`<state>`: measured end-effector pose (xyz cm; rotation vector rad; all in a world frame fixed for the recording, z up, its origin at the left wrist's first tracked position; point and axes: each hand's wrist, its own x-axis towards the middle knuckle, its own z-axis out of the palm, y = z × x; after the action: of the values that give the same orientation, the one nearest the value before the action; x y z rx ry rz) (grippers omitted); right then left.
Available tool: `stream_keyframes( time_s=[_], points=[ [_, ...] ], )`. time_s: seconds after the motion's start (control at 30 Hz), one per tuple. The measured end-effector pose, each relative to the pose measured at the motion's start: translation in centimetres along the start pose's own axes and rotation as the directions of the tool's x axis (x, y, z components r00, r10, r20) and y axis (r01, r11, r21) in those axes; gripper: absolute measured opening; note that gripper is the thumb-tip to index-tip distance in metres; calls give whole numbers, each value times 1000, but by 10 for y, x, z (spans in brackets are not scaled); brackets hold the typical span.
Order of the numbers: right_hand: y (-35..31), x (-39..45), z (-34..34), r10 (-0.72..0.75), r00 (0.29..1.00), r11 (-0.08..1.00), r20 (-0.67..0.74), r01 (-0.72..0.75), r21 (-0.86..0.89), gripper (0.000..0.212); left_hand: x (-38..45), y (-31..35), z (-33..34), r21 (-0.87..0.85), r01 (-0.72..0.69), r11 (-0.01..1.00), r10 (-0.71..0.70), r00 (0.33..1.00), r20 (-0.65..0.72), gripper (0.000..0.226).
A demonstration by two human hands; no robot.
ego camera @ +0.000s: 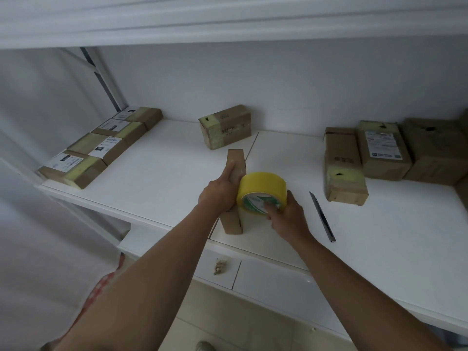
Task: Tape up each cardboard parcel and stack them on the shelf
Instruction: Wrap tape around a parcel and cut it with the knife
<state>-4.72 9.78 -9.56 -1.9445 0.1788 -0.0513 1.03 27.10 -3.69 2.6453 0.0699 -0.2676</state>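
Note:
A narrow cardboard parcel [235, 160] stands on its thin edge on the white table [162, 173]. My left hand [220, 190] grips it from the left side, thumb along its top. My right hand [286, 216] holds a roll of yellow tape [260, 186] with fingers hooked into its core, the roll pressed against the parcel's right face. A taped parcel [225, 126] stands behind, near the wall.
Several taped parcels with labels [101, 145] lie in a row on the left shelf surface. Three more parcels [379, 153] sit at the right. A box cutter [323, 216] lies on the table right of my right hand. Drawers are below the table's front edge.

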Motion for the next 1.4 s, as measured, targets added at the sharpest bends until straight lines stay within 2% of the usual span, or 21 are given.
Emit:
stream_keyframes(
  time_s=[0.1, 0.17, 0.27, 0.37, 0.4, 0.5, 0.57, 0.67, 0.77, 0.83, 0.97, 1.03, 1.13, 1.23, 1.3, 1.4],
  points=[
    [-1, -2, -12, -135, 988, 962, -79, 112, -249, 42, -2, 1, -1, -33, 18, 999, -19, 1000, -19, 62],
    [0, -5, -16, -163, 982, 942, -91, 127, -311, 40, -1, 2, 1, -48, 18, 999, -19, 1000, -14, 64],
    [-1, -5, -15, -120, 990, 957, -71, 96, -274, 43, 0, 2, 2, -90, 5, 996, -6, 1000, -11, 62],
    [-11, -11, -14, -84, 994, 985, -65, 73, -158, 73, 5, -5, -2, -169, -5, 986, 5, 1000, 2, 62],
    [-11, -12, -13, -97, 993, 988, -73, 87, -131, 77, 6, -6, -2, -229, -7, 973, 10, 1000, 13, 61],
    [-12, -11, -10, -143, 984, 988, -108, 134, -82, 55, 6, -5, 1, -502, 11, 865, 6, 999, 31, 54],
    [-12, -6, -10, -126, 987, 990, -96, 118, -79, 46, 6, -6, 9, -598, 46, 800, -3, 997, 73, 52],
    [-9, -3, -7, -57, 998, 995, -38, 53, -84, 52, 7, -15, 28, -702, 101, 705, -12, 991, 131, 52],
    [-6, -3, 0, -5, 1000, 998, 12, 6, -66, 62, 7, -22, 38, -788, 126, 602, -56, 992, 116, 50],
    [-6, 0, 8, 11, 998, 996, 54, -7, -84, 65, 9, -29, 42, -823, 113, 557, -51, 993, 102, 49],
    [-8, 6, 27, 43, 993, 975, 113, -17, -223, 46, 15, -53, 50, -875, 156, 459, -66, 988, 141, 49],
    [-12, 7, 35, 39, 994, 959, 104, -9, -282, 51, 17, -58, 51, -877, 193, 440, -57, 981, 187, 47],
    [-15, 8, 40, 84, 993, 950, 86, -54, -308, 66, 18, -56, 51, -885, 251, 392, -101, 968, 230, 33],
    [-16, 10, 41, 123, 989, 951, 85, -93, -294, 78, 17, -56, 55, -873, 243, 423, -130, 970, 206, 36],
    [-15, 11, 41, 118, 989, 958, 84, -92, -271, 67, 17, -58, 56, -874, 206, 440, -130, 978, 165, 38],
    [-16, 9, 40, 100, 991, 961, 87, -73, -266, 61, 17, -57, 56, -890, 192, 413, -133, 980, 149, 37]
  ],
)
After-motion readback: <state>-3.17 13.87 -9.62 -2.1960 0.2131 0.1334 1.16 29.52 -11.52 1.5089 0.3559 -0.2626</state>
